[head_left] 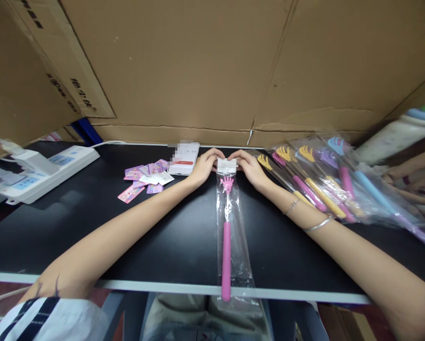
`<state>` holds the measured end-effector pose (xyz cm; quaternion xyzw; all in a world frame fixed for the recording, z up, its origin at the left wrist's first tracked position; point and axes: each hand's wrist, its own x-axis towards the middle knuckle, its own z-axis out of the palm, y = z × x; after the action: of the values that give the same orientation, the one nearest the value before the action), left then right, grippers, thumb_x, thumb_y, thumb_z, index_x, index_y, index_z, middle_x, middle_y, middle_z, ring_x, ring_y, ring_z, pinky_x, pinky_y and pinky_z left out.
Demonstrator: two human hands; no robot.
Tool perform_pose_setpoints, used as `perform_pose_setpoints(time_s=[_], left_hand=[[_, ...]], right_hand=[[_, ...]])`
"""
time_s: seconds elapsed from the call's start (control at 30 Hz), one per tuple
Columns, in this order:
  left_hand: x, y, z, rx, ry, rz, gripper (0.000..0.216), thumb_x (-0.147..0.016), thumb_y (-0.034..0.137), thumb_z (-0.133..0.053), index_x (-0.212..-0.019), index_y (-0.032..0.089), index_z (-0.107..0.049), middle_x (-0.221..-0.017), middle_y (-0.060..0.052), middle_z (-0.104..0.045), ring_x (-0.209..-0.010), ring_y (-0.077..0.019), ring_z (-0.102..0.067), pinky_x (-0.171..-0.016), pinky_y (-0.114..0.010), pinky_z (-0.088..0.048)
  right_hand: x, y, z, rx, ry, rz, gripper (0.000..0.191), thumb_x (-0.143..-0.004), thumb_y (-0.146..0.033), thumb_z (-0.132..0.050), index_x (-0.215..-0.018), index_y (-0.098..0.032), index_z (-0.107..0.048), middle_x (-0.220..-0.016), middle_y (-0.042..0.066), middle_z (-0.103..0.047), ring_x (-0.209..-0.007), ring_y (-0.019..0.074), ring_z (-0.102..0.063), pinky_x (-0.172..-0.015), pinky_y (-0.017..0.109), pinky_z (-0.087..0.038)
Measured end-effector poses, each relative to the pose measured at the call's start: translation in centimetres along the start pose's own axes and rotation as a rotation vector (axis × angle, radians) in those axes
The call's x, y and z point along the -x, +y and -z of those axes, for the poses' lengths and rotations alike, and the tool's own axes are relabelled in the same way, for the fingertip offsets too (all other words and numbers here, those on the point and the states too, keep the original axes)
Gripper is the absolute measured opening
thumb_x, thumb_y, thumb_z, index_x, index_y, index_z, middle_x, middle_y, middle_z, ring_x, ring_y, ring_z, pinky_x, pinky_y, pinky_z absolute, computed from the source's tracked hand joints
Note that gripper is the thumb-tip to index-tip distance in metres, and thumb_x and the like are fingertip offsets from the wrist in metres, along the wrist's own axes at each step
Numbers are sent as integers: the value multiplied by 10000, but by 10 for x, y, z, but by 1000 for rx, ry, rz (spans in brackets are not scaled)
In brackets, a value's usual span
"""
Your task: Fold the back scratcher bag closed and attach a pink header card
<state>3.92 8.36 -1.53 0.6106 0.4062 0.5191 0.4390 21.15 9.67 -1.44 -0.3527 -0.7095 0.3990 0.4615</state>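
A pink back scratcher with a hand-shaped head lies in a clear plastic bag in front of me. Its handle end sticks out past the table's front edge. At the bag's top is a small whitish piece, which could be a label or a folded flap; I cannot tell which. My left hand pinches the left side of this top end, fingers curled. On the opposite side, my right hand grips it the same way, thumb and fingers closed. Both forearms rest across the black table.
Several bagged back scratchers in yellow, pink, purple and blue lie at right. Small printed cards are piled left of a phone. A power strip sits far left, a whitish bottle far right. Cardboard walls the back.
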Motion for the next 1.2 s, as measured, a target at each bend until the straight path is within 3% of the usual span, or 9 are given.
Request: perform_pose_setpoints(time_s=[0.13,0.33,0.77,1.03,1.2], left_hand=[[1,0,0,-16,-5,-47,115,-790,150,-471,-855,168,-564,-761,2,-597,-687,-116,-565,-600,-213,-459],[2,-1,0,-30,-15,-91,174,-762,91,-511,-918,162,-540,-737,18,-599,-701,-95,-585,-721,-224,-462],[0,-6,1,-86,-70,-139,181,-796,105,-518,-969,159,-527,-890,-14,-615,-806,-105,-590,-798,-241,-453],[4,1,0,-336,-104,-167,295,-809,160,-523,-1102,160,-556,-1062,-49,-633,-865,-140,-582,-836,-277,-454],[8,7,-2,-407,-145,-186,249,-807,153,-512,-1049,156,-572,-1064,-50,-647,-900,-158,-587,-855,-287,-453]], right_hand=[[1,-2,-1,-33,-6,-26,173,-807,-275,-441,-787,-192,-592,-816,25,-624,-747,160,-586,-704,322,-500],[0,0,-2,25,-26,30,150,-731,-253,-591,-870,-199,-579,-855,17,-643,-804,163,-618,-802,339,-497],[0,4,-2,-6,-24,16,228,-717,-235,-596,-928,-216,-512,-731,-30,-588,-698,140,-594,-730,315,-491],[3,-3,-2,-15,25,16,313,-700,-191,-576,-1004,-221,-508,-722,-38,-575,-669,136,-571,-666,286,-458],[5,-8,-2,-3,71,33,264,-749,-267,-598,-1002,-218,-538,-666,-44,-557,-626,133,-548,-651,285,-442]])
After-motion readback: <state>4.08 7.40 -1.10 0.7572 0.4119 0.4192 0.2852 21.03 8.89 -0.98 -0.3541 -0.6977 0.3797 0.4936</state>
